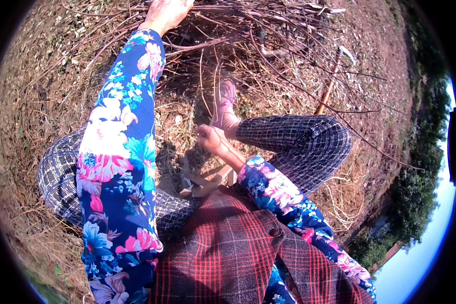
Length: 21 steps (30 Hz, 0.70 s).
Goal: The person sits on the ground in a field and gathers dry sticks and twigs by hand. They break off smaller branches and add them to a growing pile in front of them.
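My left hand (168, 14) reaches to the top edge of the view, against a heap of thin dry branches (228, 11). Its fingertips are partly cut off there, so their grip is unclear. Closer to my body, my right hand (212, 140) is curled between my bent legs. Two thin pale stems (215, 89) come together at its fingers and run up towards the branches. Just beyond that hand is my foot in a pinkish shoe (226, 97).
A sickle-like tool with a wooden handle (328, 93) lies right of the branches, its pale head among twigs. One long twig (380, 151) sticks out past my right knee. Wooden pieces (209, 182), perhaps a low seat, show beneath me. Dry grass (41, 95) covers the ground.
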Each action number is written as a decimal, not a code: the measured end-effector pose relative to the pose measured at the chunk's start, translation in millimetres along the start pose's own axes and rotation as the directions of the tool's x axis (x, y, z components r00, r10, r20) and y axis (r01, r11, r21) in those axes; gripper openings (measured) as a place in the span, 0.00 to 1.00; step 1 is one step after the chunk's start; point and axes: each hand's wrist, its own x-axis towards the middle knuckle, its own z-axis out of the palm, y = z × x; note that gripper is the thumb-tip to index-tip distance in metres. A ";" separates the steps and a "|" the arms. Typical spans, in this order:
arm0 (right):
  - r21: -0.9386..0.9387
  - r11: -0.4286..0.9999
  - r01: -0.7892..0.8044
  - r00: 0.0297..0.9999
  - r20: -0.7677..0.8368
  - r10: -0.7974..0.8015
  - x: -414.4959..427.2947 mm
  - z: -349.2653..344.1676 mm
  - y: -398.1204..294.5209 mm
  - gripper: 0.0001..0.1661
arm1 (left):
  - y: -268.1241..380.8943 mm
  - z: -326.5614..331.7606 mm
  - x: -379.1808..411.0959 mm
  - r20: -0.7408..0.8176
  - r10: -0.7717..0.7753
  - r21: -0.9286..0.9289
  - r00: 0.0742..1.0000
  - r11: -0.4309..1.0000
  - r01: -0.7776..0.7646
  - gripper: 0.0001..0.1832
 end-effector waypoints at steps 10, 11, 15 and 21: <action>-0.244 0.967 -0.069 0.923 -0.383 -0.031 11.7 -12.1 82.6 0.07 | -10.7 8.6 9.6 -0.037 0.395 0.183 0.918 0.906 -0.383 0.19; -0.290 0.951 -0.106 0.872 -0.487 -0.051 16.0 -21.1 79.4 0.05 | -8.9 10.1 11.6 -0.036 0.330 0.124 0.943 0.938 -0.324 0.19; 0.072 0.977 -0.203 0.665 -0.722 0.191 26.1 -52.8 89.0 0.15 | -24.6 20.4 0.3 -0.064 0.540 0.351 0.839 0.799 -0.488 0.19; 0.230 0.962 -0.149 0.796 -0.549 0.254 28.9 -109.9 122.1 0.15 | -16.7 15.9 8.3 -0.058 0.599 0.307 0.799 0.772 -0.556 0.17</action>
